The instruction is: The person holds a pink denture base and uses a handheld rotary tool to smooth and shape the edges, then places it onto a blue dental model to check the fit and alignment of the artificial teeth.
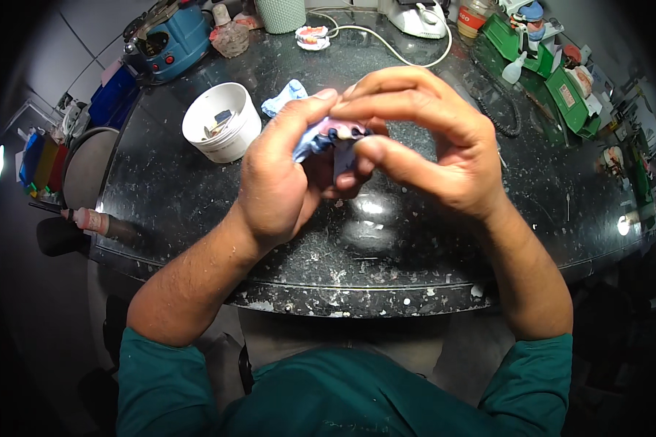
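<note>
Above the black worktop, my left hand (275, 171) is closed round a dental model (308, 143) of light blue plaster with a pink gum part. Dark blue, wax-like pieces (333, 136) sit along its tooth row. From the right, my right hand (463, 146) grips the same model, its fingertips over the top and its thumb by the dark pieces at the right end. The fingers hide much of the model. Just behind my left thumb lies a second light blue plaster piece (288, 95).
On the worktop (415, 247), a white tub (222, 142) holding small scraps stands left of my hands. Farther back are a blue machine (171, 44), a glass bottle (229, 40), a red-and-white dental model (313, 38) and a white cable (393, 45). Green trays (572, 102) line the right side.
</note>
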A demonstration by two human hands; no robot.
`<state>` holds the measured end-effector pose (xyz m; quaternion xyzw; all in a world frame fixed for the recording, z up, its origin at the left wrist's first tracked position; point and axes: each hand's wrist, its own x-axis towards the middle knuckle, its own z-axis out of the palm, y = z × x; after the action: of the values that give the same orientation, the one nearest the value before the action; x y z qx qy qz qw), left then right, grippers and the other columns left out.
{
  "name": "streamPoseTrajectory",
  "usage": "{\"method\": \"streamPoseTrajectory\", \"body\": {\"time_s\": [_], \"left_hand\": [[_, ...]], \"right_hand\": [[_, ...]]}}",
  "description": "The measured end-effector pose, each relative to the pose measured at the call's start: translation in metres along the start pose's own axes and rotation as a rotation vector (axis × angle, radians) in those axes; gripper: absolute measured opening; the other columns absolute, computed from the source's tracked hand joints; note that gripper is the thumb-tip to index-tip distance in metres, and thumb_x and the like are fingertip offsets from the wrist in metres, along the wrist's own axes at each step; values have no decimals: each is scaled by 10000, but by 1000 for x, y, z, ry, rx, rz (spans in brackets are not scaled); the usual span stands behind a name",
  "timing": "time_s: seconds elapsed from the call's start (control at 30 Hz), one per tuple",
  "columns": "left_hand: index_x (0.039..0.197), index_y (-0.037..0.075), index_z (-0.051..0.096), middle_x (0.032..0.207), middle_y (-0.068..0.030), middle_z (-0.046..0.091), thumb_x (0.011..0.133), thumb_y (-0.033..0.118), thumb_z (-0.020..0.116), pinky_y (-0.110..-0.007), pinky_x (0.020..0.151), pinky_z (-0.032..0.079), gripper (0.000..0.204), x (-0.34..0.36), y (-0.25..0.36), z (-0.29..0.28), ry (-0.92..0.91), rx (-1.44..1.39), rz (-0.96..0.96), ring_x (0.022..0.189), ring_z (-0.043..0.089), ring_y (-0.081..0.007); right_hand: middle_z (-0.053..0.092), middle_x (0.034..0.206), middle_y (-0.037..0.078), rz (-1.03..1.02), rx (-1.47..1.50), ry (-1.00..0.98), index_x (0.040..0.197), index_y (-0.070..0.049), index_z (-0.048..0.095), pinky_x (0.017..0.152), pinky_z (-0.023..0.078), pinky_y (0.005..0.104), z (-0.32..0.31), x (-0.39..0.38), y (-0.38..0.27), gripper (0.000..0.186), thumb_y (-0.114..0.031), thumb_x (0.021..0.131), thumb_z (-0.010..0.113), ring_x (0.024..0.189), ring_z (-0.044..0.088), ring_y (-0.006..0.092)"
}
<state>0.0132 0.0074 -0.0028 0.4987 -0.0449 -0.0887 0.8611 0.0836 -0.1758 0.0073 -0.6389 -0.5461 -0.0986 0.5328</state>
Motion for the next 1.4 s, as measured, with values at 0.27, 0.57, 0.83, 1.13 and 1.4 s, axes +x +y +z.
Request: {"method": "streamPoseTrajectory", "body": {"time_s": [0.27, 0.57, 0.83, 1.13, 1.4], "left_hand": [[1071, 3, 608, 791, -94, 667, 1012, 422, 382, -251, 594, 490, 480, 3, -4, 0, -143, -197, 35, 659, 624, -155], [1252, -34, 430, 938, -93, 565, 795, 402, 586, -269, 654, 502, 651, -3, -2, 5, -155, 57, 123, 756, 556, -125], [1380, 24, 397, 1021, -3, 527, 820, 356, 607, -196, 688, 434, 684, -5, 0, -2, -239, 11, 93, 812, 488, -54], [1335, -3, 442, 946, 5, 521, 821, 401, 578, -173, 608, 368, 667, -3, 3, 5, -256, 53, 122, 742, 474, -50], [1299, -7, 454, 914, -6, 522, 857, 367, 554, -189, 590, 372, 587, -4, 3, 7, -176, 92, 139, 721, 477, -67]], "right_hand": [[599, 1234, 162, 31, 18, -19, 1108, 12, 703, 1020, 421, 394, 6, -4, 0, 343, -189, 833, 671, 1168, 563, 263], [575, 1231, 181, 22, 63, -40, 1126, 20, 689, 1029, 399, 386, 6, -1, 1, 342, -214, 878, 657, 1186, 538, 274], [583, 1202, 168, 7, 36, -93, 1146, 31, 674, 1008, 410, 379, 4, 0, -6, 323, -192, 915, 639, 1149, 553, 275], [573, 1186, 155, 1, -35, -92, 1154, 40, 666, 987, 429, 359, 5, -1, -4, 281, -133, 939, 615, 1131, 565, 255], [558, 1215, 155, 30, 41, -90, 1166, 44, 659, 979, 438, 346, 4, -1, -4, 288, -133, 943, 616, 1139, 560, 249]]}}
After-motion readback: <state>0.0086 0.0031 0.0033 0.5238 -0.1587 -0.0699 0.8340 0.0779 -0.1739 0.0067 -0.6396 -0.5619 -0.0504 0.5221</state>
